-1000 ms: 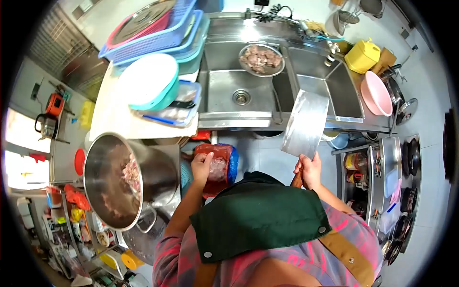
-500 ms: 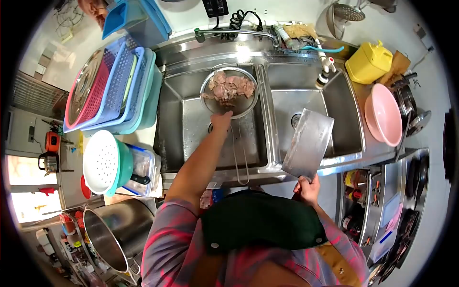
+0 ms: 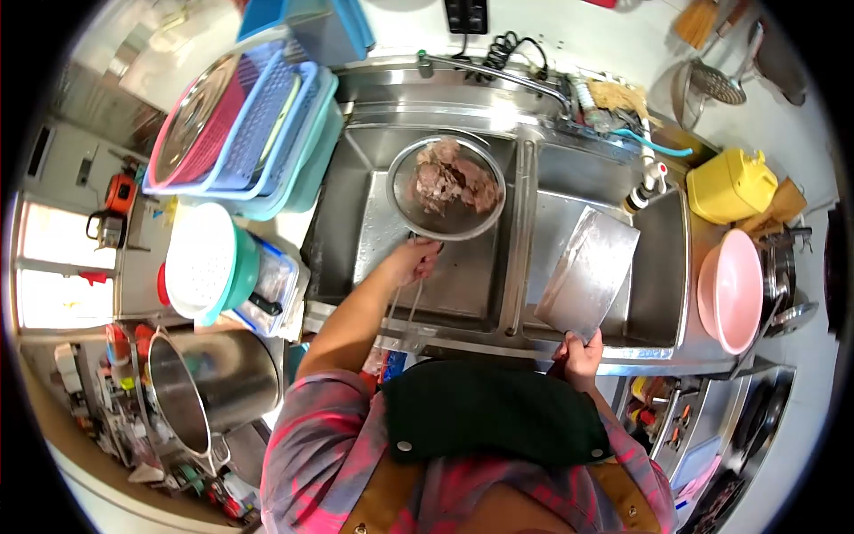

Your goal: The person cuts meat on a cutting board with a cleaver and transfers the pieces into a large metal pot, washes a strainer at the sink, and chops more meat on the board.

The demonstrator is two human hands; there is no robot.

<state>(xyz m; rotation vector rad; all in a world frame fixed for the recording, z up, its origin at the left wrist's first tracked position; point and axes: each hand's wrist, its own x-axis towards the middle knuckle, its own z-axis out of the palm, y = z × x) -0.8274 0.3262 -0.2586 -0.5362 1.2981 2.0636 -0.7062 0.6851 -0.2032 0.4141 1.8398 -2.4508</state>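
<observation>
My left hand [image 3: 414,261] is closed around the handle of a round metal strainer [image 3: 397,206], just below its rim. Several pieces of cooked-looking meat [image 3: 449,182] lie heaped in the strainer, which is held over the left sink basin [image 3: 374,236]. My right hand [image 3: 580,354] grips a wide, rectangular cleaver [image 3: 589,271] at its near end; the fingers hide the handle. The cleaver's blade slants up and away over the right basin [image 3: 654,294].
Stacked plastic baskets [image 3: 289,151] and a white colander [image 3: 200,258] stand left of the sink, above a large steel pot [image 3: 236,378]. A faucet [image 3: 498,69] runs along the back. At right are a yellow jug [image 3: 731,185] and a pink basin [image 3: 731,289].
The view has shifted, moving the scene rightward. The meat has tumbled into a different heap in the strainer, which has tilted. My right hand still holds the cleaver over the right basin.
</observation>
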